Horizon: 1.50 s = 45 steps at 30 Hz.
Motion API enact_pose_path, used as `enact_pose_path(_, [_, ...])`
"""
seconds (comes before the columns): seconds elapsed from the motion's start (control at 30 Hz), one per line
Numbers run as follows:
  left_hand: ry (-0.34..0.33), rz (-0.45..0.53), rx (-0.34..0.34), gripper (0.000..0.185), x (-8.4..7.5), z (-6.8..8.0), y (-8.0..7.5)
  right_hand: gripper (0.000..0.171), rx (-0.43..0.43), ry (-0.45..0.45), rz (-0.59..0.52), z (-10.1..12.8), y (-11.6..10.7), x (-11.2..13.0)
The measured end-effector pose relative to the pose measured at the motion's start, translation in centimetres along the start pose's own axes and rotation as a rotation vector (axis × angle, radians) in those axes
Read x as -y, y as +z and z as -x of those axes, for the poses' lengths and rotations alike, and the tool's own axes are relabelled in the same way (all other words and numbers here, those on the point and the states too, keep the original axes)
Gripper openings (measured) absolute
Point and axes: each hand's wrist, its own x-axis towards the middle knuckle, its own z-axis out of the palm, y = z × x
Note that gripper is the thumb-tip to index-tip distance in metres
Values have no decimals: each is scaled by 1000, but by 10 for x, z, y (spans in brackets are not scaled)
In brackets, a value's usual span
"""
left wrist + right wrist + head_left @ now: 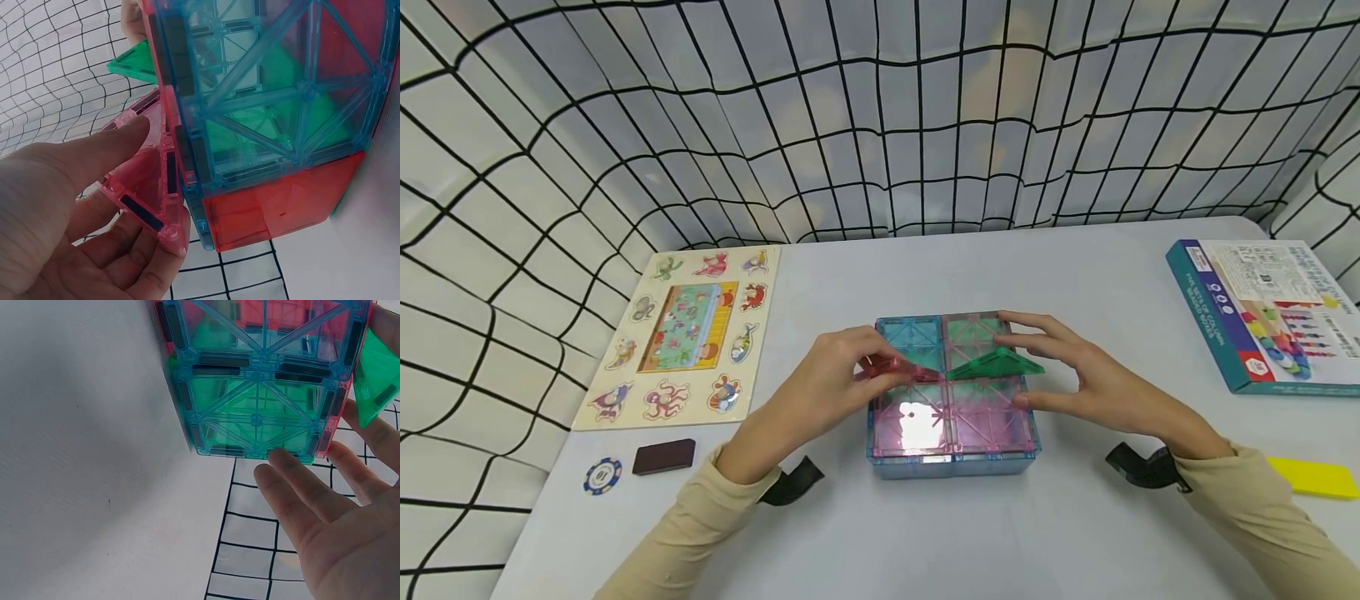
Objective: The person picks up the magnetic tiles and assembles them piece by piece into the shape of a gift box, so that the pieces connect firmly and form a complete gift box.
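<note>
A low box of see-through magnetic tiles (pixel 955 466) stands mid-table, blue-sided, with blue, green and pink squares on top. Over its top left, my left hand (pixel 842 367) pinches a red triangular magnetic tile piece (pixel 140 178) between thumb and fingers. The tip of that red piece points to the middle of the box. A green triangular magnetic tile piece (pixel 996 364) sits tilted on the top right. My right hand (pixel 1075 375) spreads around the box's right side, thumb in front of the green piece and fingers behind it. Its fingertips (pixel 284 459) are right at the box's edge.
At the left lies a sea-animal puzzle board (pixel 760 333), with a dark brown block (pixel 663 457) and a blue-white poker chip (pixel 602 476) below it. A teal-edged boxed set (pixel 1300 317) and a yellow piece (pixel 1315 477) lie at the right. Black netting (pixel 917 125) surrounds the table.
</note>
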Motion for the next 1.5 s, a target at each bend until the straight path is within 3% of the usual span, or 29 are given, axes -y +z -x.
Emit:
enact_pose_path(0.4, [19,-42,-43,13,3,-4,0,67,9,-3,16,0,-1,-2])
enact_pose_path(0.63, [5,-17,4,13,2,-1,0,67,18,6,9,1,-2,-4])
enact_pose_path(0.97, [5,-32,3,18,2,1,-1,64,15,-9,-22,0,-1,1])
enact_pose_path(1.5, [-5,-42,54,36,1,10,-10,64,22,-1,-21,0,-2,2])
